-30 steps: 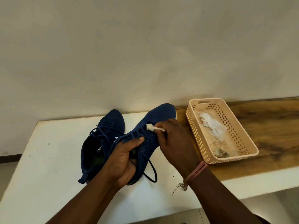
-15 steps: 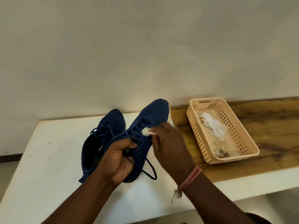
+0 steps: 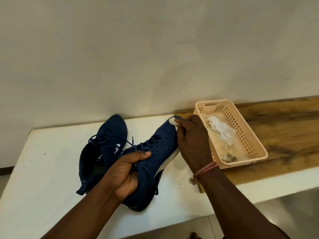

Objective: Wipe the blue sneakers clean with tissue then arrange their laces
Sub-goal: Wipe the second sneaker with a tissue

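Two dark blue sneakers are on the white table [image 3: 43, 169]. The left sneaker [image 3: 107, 145] lies flat with its laces loose. My left hand [image 3: 126, 171] grips the right sneaker [image 3: 160, 149] at its collar and holds it tilted, toe pointing away. My right hand [image 3: 191, 140] pinches a small wad of white tissue [image 3: 173, 121] against the toe of that sneaker. A dark lace hangs down from its near side.
A peach plastic basket [image 3: 248, 135] with crumpled tissue [image 3: 221, 130] and some debris stands on the wooden board [image 3: 284, 131] right of the sneakers. A plain wall rises behind the table. The table's near edge drops to the floor.
My right hand has slid the tissue from the lace area up to the toe tip. The held sneaker has turned so that its pale sole edge shows.
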